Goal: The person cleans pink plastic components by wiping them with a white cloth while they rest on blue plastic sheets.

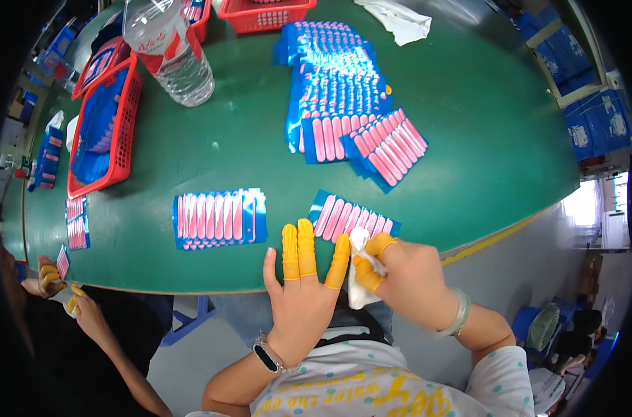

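Note:
My left hand (303, 295) lies with its fingers spread at the table's near edge, yellow finger cots on the thumb and two fingers. The thumb tip is beside a blue sheet with a row of pink rounded strips (345, 217). My right hand (408, 278), also in yellow finger cots, is closed on a white cloth (360, 292), bunched up against the near end of that sheet. A neat stack of similar blue sheets (219, 219) sits to the left. Farther back lie a long fanned pile (337, 76) and a smaller loose stack (387, 149) of them.
A clear plastic bottle (170, 52) stands on the green table (219, 146). Beside it is a red basket (127, 115) of blue sheets. Another red basket (267, 15) and a white cloth (399, 19) are at the back. A co-worker's gloved-finger hands (87, 306) work at the left.

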`<state>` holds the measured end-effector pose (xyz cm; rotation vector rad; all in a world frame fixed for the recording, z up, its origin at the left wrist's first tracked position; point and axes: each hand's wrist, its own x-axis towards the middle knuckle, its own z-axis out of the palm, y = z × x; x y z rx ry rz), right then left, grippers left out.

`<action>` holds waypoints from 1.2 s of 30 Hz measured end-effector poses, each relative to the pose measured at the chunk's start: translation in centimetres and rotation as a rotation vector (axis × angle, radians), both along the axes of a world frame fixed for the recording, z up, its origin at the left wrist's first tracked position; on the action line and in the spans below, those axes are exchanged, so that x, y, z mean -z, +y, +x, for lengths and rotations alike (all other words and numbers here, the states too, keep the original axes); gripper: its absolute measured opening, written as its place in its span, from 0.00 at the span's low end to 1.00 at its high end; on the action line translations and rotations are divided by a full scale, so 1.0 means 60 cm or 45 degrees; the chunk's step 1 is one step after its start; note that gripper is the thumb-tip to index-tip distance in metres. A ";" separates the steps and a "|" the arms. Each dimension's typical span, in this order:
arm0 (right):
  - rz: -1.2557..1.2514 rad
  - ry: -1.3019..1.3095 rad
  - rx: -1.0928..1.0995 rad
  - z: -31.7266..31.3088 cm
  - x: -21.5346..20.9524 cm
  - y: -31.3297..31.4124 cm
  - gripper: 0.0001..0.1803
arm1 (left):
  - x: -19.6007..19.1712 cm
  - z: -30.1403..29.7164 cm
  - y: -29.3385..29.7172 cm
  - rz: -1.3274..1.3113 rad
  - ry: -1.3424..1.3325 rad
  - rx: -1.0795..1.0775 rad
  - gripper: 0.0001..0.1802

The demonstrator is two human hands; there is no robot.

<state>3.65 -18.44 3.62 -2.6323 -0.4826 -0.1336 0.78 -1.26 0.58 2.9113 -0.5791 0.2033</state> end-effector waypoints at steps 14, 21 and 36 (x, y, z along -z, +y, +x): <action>0.023 0.115 0.095 -0.011 -0.013 0.008 0.13 | 0.001 -0.008 -0.002 0.078 0.056 0.021 0.29; 0.057 0.001 0.270 0.032 -0.006 -0.027 0.12 | 0.003 -0.008 -0.004 0.070 0.044 -0.001 0.34; 0.204 0.079 0.153 -0.026 -0.006 -0.023 0.14 | -0.005 0.002 -0.010 0.122 0.077 -0.016 0.30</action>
